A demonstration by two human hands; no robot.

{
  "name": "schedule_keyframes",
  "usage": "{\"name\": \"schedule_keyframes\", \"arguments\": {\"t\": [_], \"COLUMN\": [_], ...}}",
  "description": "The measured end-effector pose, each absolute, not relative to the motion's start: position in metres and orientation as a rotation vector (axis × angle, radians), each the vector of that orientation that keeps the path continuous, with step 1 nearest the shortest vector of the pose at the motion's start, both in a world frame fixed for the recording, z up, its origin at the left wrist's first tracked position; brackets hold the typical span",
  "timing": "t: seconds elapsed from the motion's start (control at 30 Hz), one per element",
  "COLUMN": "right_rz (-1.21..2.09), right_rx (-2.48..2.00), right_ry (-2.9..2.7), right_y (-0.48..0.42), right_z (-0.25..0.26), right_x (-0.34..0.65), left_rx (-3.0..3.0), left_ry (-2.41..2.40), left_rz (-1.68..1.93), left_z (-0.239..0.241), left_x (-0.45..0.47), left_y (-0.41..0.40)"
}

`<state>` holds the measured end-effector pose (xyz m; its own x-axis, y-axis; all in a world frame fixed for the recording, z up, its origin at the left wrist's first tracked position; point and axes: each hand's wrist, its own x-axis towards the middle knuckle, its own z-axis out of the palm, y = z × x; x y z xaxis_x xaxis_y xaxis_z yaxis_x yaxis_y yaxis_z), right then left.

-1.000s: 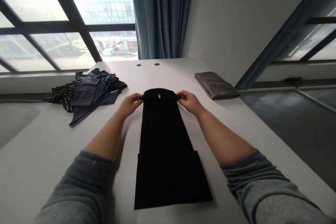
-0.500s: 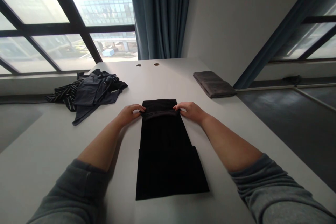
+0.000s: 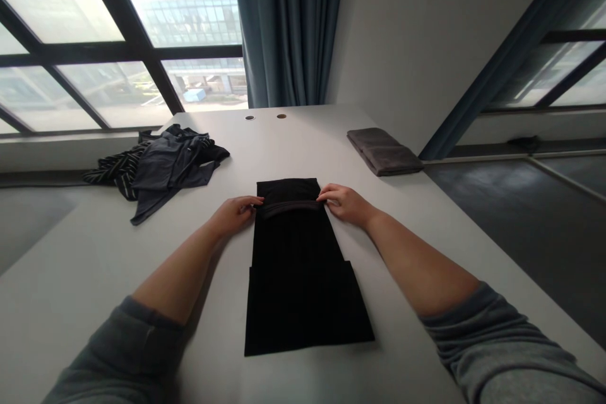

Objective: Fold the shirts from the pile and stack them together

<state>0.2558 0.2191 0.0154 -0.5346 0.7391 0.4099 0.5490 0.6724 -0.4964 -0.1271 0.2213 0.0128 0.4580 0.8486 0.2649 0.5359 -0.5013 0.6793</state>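
A black garment [image 3: 298, 265] lies flat and lengthwise on the white table [image 3: 71, 278], folded into a long strip that widens toward me. Its far end is turned over into a short flap. My left hand [image 3: 234, 213] pinches the left corner of that flap, fingers closed on the cloth. My right hand [image 3: 344, 202] pinches the right corner the same way. Both hands rest low on the table, about level with each other.
A heap of dark and striped clothes [image 3: 156, 164] lies at the back left of the table. A folded grey cloth [image 3: 384, 150] sits at the back right near the table's edge. Two small round holes [image 3: 265, 117] are at the far end by the curtain.
The garment's far end, held up a second ago, has been folded toward me and laid flat. My hands came down and slightly nearer with it, and have barely moved since half a second ago.
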Motion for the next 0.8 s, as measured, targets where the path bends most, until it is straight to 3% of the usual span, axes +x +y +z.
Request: {"name": "schedule_keyframes", "arguments": {"t": [0.2, 0.43, 0.8], "right_rz": [0.538, 0.452, 0.304], "right_rx": [-1.153, -1.205, -1.289], "right_ry": [-2.068, -2.037, -2.155], "right_y": [0.202, 0.193, 0.211], "right_z": [0.012, 0.008, 0.006], "right_x": [0.253, 0.251, 0.245], "left_rx": [2.144, 2.204, 2.608], "left_ry": [1.38, 1.428, 1.435], "left_rz": [0.842, 0.835, 0.61], "left_z": [0.012, 0.002, 0.044], "left_x": [-0.111, -0.1, -0.075], "left_y": [0.202, 0.19, 0.174]}}
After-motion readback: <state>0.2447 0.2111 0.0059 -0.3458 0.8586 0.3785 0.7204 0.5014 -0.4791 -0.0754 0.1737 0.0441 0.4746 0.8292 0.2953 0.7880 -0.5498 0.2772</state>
